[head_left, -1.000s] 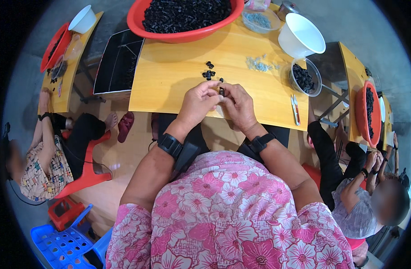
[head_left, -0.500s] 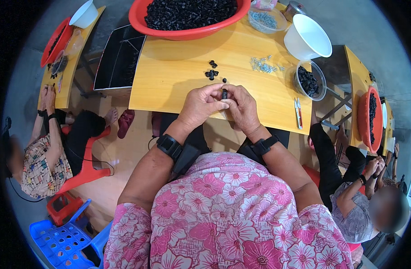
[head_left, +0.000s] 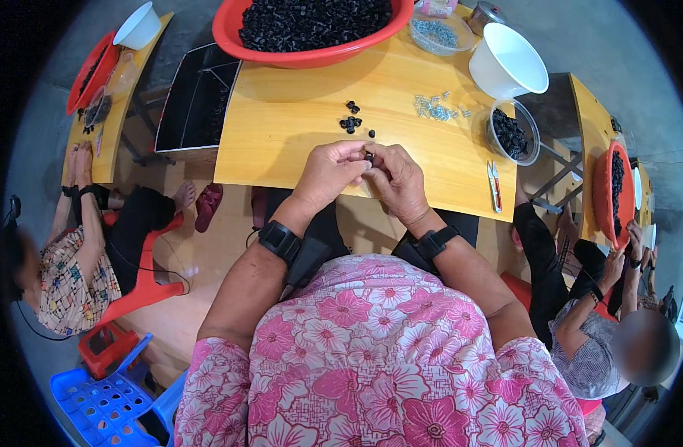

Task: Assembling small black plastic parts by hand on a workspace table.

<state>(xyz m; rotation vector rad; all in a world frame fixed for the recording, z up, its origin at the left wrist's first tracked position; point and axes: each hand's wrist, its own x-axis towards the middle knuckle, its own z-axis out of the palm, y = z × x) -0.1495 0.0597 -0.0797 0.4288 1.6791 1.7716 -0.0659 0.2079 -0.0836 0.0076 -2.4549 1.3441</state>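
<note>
Both my hands meet over the table's near edge around one small black plastic part (head_left: 369, 157). Thumb and fingers of my left hand (head_left: 328, 173) pinch it from the left. On the other side, the bent fingers of my right hand (head_left: 399, 177) close on it too, covering much of it. Just beyond my fingertips lies a single black piece (head_left: 372, 134). A small cluster of similar black pieces (head_left: 350, 124) sits farther up the table. Small metal springs (head_left: 435, 108) are scattered to the right of them.
A red basin (head_left: 311, 56) heaped with black parts stands at the far edge. On the right are a clear tub of black pieces (head_left: 511, 135), a white bucket (head_left: 509, 63), a tub of springs (head_left: 440, 35) and red-handled snips (head_left: 495, 186). Co-workers sit at tables on both sides.
My fingers have shifted on the black part, and less of it shows now. At the right, a co-worker's hand has moved up to the rim of a red basin.
</note>
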